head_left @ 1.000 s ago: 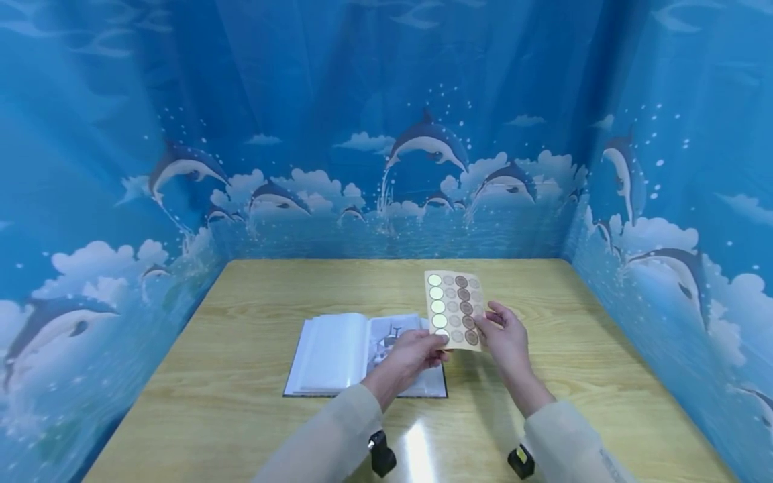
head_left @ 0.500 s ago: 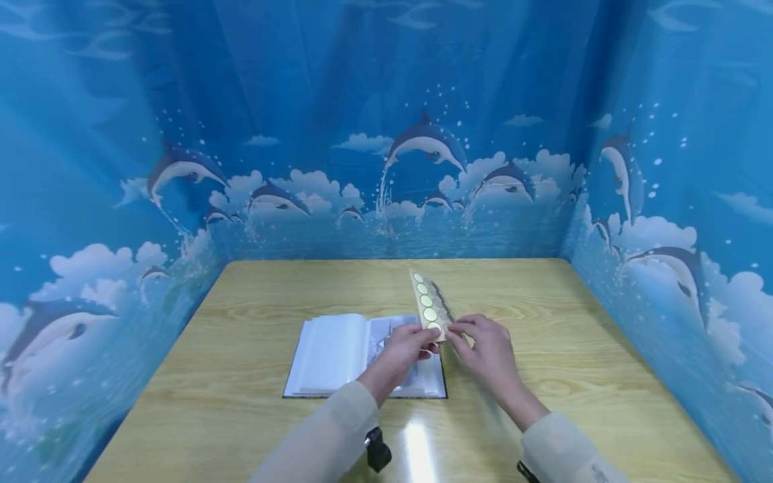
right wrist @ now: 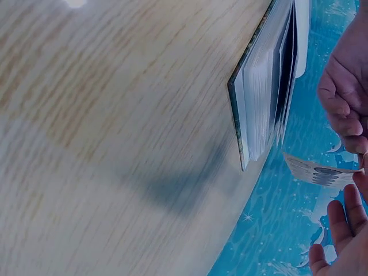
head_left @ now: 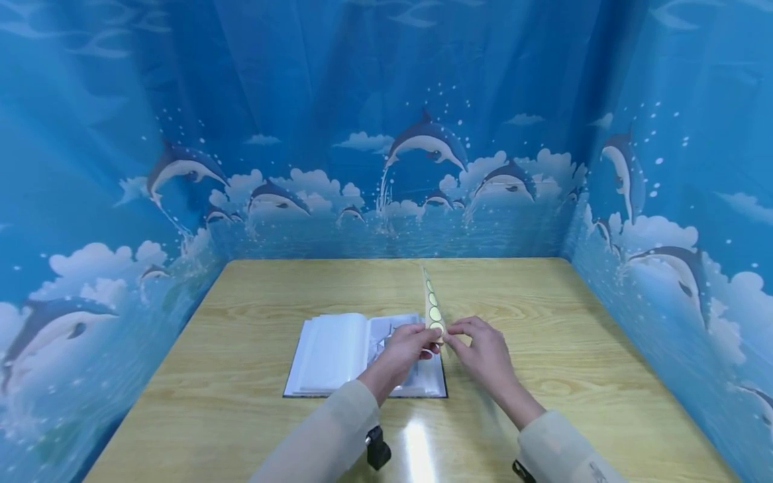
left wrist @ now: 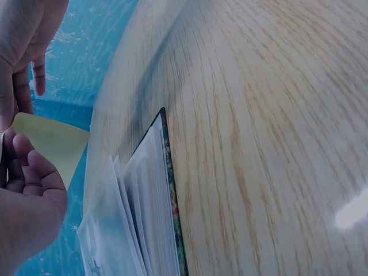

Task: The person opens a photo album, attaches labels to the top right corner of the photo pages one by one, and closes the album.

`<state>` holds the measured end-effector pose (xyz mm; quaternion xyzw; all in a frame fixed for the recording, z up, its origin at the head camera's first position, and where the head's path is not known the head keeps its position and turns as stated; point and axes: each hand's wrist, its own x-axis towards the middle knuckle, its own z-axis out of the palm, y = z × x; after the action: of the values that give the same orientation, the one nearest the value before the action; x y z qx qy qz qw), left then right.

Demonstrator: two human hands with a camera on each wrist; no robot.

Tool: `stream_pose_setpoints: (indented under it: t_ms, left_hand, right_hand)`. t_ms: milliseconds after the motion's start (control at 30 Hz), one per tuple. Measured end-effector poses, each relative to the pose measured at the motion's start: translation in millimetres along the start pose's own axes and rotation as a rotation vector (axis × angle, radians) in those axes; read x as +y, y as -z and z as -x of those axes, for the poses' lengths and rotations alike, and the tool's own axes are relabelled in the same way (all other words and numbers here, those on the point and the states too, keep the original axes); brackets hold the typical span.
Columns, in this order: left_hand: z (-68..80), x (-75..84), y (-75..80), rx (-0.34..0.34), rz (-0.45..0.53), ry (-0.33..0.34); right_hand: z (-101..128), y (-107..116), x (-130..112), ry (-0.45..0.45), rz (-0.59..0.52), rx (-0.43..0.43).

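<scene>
While edge-on above the open album [head_left: 338,352], sticker sheet [head_left: 432,310] pinched between left hand [head_left: 406,350] and right hand [head_left: 480,349].

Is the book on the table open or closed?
Open: the book lies flat on the table, pages spread to both sides.

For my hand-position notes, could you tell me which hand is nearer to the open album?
Left. The left hand hovers directly over the album's right page, pinching the sticker sheet; the right hand is beyond its right edge.
</scene>
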<state>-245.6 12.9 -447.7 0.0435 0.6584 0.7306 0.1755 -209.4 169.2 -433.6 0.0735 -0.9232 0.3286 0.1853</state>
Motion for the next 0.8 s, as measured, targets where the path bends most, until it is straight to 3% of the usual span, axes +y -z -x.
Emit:
stream_pose_setpoints:
  t_ms: [167, 500, 800]
  left_hand:
    - [1.7, 0.7, 0.3, -0.002, -0.026, 0.003]
    - [0.8, 1.2, -1.0, 0.014, -0.081, -0.019]
    - [0.8, 2.0, -0.3, 0.028, -0.124, -0.022]
  right_hand:
    - [1.1, -0.8, -0.8, -0.051, -0.037, -0.021]
    - [1.5, -3.0, -0.4, -0.061, -0.075, 0.037]
    - [1.1, -0.5, 0.2, -0.118, -0.051, 0.047]
